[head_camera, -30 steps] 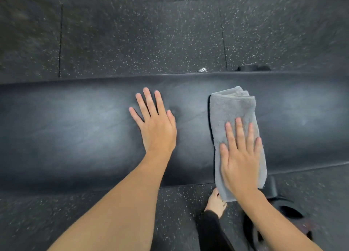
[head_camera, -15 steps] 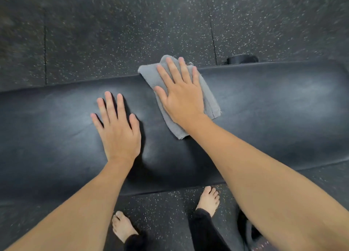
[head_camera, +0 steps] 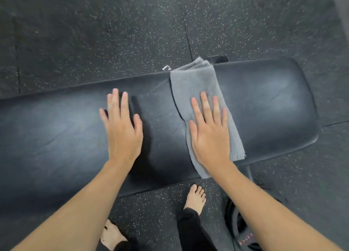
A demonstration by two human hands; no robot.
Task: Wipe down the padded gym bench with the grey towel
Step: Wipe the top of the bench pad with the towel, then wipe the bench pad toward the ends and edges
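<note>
Right hand [head_camera: 209, 135] lies flat, fingers spread, on the folded grey towel [head_camera: 196, 82]; left hand [head_camera: 122, 131] flat on the smooth black padded bench [head_camera: 273, 103].

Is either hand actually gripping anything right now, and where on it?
Nothing is gripped. The right hand lies flat on the near half of the grey towel, pressing it to the bench; the left hand rests open on bare padding.

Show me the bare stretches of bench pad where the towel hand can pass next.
Two bare patches on the bench pad: the rounded end right of the grey towel, and the long stretch left of the left hand. A narrower strip lies between that hand and the towel. The right hand lies flat on the towel, which spans the pad's width.
</note>
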